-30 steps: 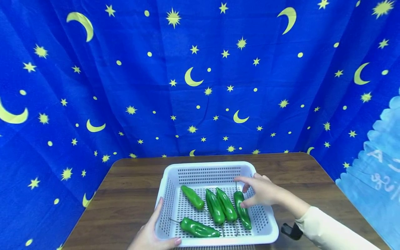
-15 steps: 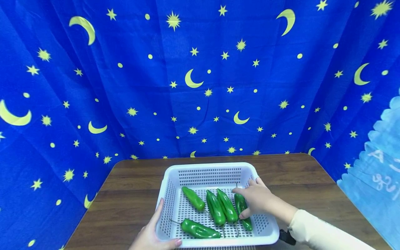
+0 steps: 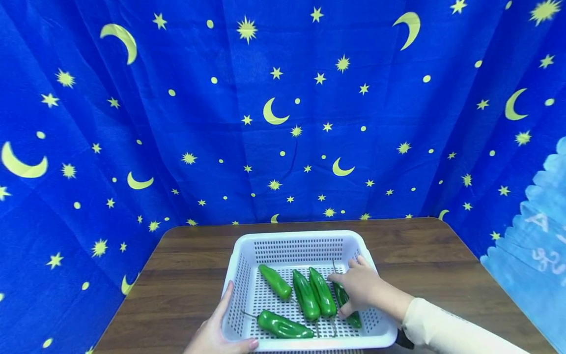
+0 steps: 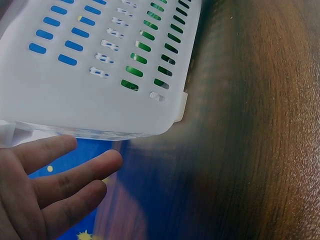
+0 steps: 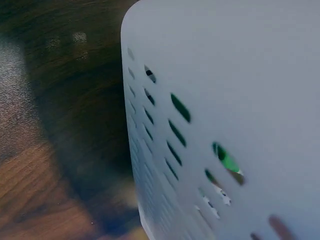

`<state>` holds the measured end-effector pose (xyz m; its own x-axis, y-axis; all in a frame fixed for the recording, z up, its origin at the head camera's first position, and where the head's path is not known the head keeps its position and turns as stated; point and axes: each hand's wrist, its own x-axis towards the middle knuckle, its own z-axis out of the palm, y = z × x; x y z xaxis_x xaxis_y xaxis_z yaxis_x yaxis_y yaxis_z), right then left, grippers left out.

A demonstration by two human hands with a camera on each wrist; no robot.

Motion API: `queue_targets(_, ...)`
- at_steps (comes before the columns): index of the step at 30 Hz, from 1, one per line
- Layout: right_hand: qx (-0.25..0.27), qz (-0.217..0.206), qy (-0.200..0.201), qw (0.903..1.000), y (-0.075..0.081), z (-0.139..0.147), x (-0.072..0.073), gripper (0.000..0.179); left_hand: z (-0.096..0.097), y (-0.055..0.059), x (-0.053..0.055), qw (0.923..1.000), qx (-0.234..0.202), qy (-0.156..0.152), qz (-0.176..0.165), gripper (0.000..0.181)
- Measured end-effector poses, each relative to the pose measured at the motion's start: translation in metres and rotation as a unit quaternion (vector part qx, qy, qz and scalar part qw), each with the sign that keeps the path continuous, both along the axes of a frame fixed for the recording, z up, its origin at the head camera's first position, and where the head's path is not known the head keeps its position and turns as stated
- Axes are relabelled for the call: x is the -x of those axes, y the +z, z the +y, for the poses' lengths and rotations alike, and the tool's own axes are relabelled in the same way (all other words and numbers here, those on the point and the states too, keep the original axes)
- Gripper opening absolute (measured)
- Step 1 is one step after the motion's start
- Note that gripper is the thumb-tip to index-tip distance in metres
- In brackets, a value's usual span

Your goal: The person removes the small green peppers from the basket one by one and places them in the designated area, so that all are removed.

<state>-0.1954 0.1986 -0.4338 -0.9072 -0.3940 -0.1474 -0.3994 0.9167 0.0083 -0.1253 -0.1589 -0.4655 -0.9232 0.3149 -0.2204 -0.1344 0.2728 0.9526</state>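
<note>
A white perforated plastic basket (image 3: 239,290) holds several glossy green peppers. My right hand (image 3: 361,286) is down inside its right side, curved over the rightmost green pepper (image 3: 353,320). Thumb and forefinger show along that pepper's left side; the rest of its middle is hidden under the hand. My left hand (image 3: 214,324) rests at the basket's near left corner. Its thumb lies on the front rim and its forefinger along the outside of the left wall. In the left wrist view, the other fingers (image 4: 80,180) extend loosely by the basket's edge.
Two peppers (image 3: 306,297) lie side by side left of the right hand. Another pepper (image 3: 275,281) lies at the back left, and one (image 3: 283,325) along the front. The basket stands on a brown wooden table (image 3: 185,260), with a blue star-and-moon curtain (image 3: 283,137) behind.
My right hand has lowered from above the rightmost pepper to close around it, and that pepper's near end has swung slightly right. The left hand has stayed at the basket's corner.
</note>
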Motion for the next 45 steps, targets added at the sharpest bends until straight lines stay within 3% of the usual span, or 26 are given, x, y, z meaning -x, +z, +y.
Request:
queue_targets(6, -0.014, -0.003, 0.006, 0.9999, -0.001, -0.004, 0.001, 0.087, 0.0, 0.001, 0.001, 0.9997, -0.013, -0.001, -0.02, 0.128)
queue_targets(17, -0.04, -0.016, 0.016, 0.999, -0.004, -0.008, 0.002, 0.086, -0.001, 0.001, 0.0, 0.9998, 0.005, -0.01, 0.019, 0.127)
queue_targets(24, -0.043, -0.007, 0.015, 0.999, -0.007, -0.006, 0.001, 0.088, 0.0, -0.001, 0.001, 0.9999, -0.002, -0.013, 0.008, 0.126)
queue_targets(33, -0.021, -0.002, 0.011, 0.9997, -0.007, -0.005, 0.002, 0.091, -0.002, -0.002, 0.001, 0.9998, -0.005, -0.014, 0.009, 0.127)
queue_targets(45, 0.055, -0.046, 0.007, 0.9974, 0.006, 0.0, 0.007, 0.095, -0.002, 0.0, 0.002, 0.9999, 0.001, -0.012, -0.001, 0.128)
